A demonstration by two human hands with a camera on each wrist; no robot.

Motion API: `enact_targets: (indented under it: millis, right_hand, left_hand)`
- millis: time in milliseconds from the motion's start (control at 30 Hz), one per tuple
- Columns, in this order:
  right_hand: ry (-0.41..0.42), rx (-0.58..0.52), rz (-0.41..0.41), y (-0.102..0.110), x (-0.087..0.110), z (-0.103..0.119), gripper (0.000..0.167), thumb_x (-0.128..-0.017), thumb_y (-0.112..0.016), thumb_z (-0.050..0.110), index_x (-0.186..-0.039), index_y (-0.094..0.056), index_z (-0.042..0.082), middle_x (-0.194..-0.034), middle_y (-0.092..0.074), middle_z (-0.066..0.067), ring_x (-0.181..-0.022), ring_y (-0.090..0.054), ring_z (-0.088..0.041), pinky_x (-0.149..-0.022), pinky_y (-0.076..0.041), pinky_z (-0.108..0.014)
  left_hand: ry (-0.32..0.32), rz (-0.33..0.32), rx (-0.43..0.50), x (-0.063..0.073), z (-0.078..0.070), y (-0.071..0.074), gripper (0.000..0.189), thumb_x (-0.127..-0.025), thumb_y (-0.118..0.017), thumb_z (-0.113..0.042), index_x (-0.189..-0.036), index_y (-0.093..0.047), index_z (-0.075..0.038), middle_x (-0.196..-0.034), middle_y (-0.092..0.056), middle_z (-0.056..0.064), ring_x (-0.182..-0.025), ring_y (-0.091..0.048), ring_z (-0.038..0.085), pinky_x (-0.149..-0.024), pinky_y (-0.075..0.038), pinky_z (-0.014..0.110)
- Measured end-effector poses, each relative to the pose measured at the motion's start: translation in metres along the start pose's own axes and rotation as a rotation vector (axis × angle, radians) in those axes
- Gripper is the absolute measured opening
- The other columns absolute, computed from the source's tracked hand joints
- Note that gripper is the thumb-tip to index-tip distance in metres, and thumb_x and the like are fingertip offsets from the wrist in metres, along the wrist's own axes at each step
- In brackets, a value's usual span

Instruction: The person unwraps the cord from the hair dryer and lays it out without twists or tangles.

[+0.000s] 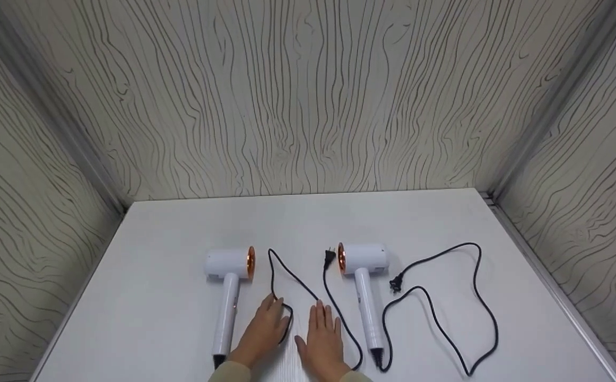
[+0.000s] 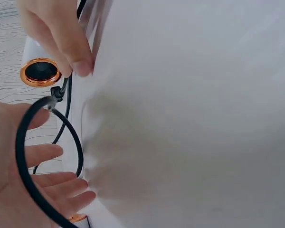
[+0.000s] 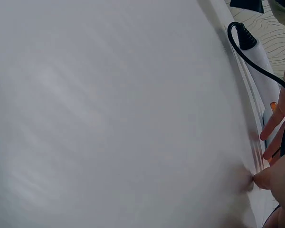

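Observation:
My left hand [image 1: 262,329] lies between two white hair dryers, fingertips at a black power cord [image 1: 293,276]. In the left wrist view its fingers [image 2: 69,189] are spread and reach down to the table, and part of the cord crosses in front of the palm. To its right, my right hand [image 1: 322,339] rests with straight fingers, the tips touching the same cord. The left hair dryer [image 1: 228,265] points its copper-coloured ring to the right; the right hair dryer [image 1: 365,259] points its own to the left. A black plug [image 1: 330,257] lies beside the right dryer's ring.
Right of the right dryer, a second black cord [image 1: 476,286] spreads in wide bends, ending in a plug [image 1: 396,284]. Everything lies on a white table [image 1: 180,228]. Wood-patterned panels [image 1: 297,106] rise behind it and on both sides.

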State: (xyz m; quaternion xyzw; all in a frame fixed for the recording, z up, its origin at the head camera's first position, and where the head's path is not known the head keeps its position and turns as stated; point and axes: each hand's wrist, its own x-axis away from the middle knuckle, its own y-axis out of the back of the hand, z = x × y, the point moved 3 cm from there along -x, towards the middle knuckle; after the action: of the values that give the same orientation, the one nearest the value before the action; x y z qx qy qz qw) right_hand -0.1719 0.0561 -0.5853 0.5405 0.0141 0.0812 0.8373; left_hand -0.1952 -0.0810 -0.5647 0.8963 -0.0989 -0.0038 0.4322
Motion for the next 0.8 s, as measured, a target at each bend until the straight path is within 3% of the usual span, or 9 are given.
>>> enact_targets:
  millis: [233,467,600,700,800]
  right_hand:
    - [0.052,0.091,-0.052,0.005,0.002,0.009,0.066,-0.088,-0.064,0.038,-0.137,-0.048,-0.004,-0.149,-0.04,-0.026,-0.139,-0.038,-0.041,-0.111,-0.032,-0.063]
    - [0.065,0.127,-0.072,0.006,0.002,0.01,0.062,-0.087,-0.064,0.038,-0.131,-0.053,-0.005,-0.144,-0.046,-0.025,-0.135,-0.043,-0.04,-0.11,-0.036,-0.06]
    - [0.085,0.222,-0.167,0.006,0.003,0.007,0.056,-0.085,-0.067,0.038,-0.122,-0.058,-0.003,-0.129,-0.057,-0.016,-0.118,-0.053,-0.032,-0.093,-0.047,-0.05]
    - [0.086,0.273,-0.25,0.006,0.003,0.006,0.052,-0.082,-0.07,0.038,-0.116,-0.061,0.0,-0.114,-0.06,-0.011,-0.1,-0.053,-0.026,-0.076,-0.046,-0.041]
    - [0.061,0.252,-0.287,0.008,0.001,0.005,0.049,-0.08,-0.072,0.035,-0.113,-0.062,0.0,-0.106,-0.06,-0.01,-0.093,-0.053,-0.025,-0.071,-0.046,-0.039]
  left_hand:
    - [-0.017,0.017,0.042,0.015,-0.002,0.001,0.049,-0.095,-0.058,-0.026,-0.133,-0.05,0.004,-0.143,-0.039,0.036,-0.132,-0.04,0.052,-0.107,-0.037,0.063]
    - [-0.003,0.017,0.052,0.018,0.001,-0.002,0.049,-0.095,-0.057,-0.026,-0.133,-0.051,0.004,-0.143,-0.041,0.035,-0.132,-0.041,0.051,-0.107,-0.037,0.063]
    - [-0.026,0.015,0.019,0.02,0.001,-0.005,0.045,-0.094,-0.057,-0.024,-0.13,-0.054,0.003,-0.142,-0.044,0.032,-0.132,-0.043,0.048,-0.107,-0.039,0.06]
    - [-0.053,0.012,0.0,0.023,0.002,-0.007,0.043,-0.094,-0.058,-0.023,-0.128,-0.056,0.003,-0.141,-0.046,0.029,-0.131,-0.045,0.046,-0.106,-0.04,0.058]
    - [-0.06,-0.026,0.031,0.024,0.003,-0.005,0.04,-0.094,-0.058,-0.022,-0.125,-0.058,0.003,-0.139,-0.05,0.028,-0.129,-0.047,0.046,-0.105,-0.041,0.058]
